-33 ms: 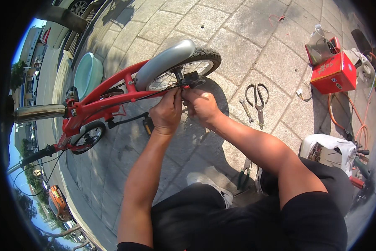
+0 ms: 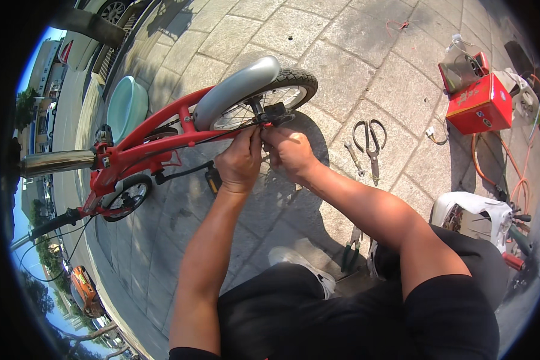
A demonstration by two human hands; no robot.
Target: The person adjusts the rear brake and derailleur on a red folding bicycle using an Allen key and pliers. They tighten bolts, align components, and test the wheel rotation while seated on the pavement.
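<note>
A red bicycle [image 2: 157, 123] stands in front of me, its rear wheel [image 2: 306, 84] under a silver mudguard [image 2: 231, 93]. Close beside the wheel hub, my left hand [image 2: 240, 161] is closed in a pinch at the end of the frame's rear stay. My right hand [image 2: 289, 150] is closed too, its fingertips almost against the left ones, just below a small black brake part [image 2: 275, 111]. A thin black cable runs along the stay toward both hands. Whatever the fingers grip is hidden behind them.
Right of my hands, a wrench [image 2: 354, 158] and black-handled scissors [image 2: 373, 153] lie on the paving. Green-handled pliers [image 2: 350, 252] lie by my shoe [image 2: 300, 264]. A red box [image 2: 481, 107] and a white plastic-covered container [image 2: 471, 204] stand at right, a green basin [image 2: 129, 108] at left.
</note>
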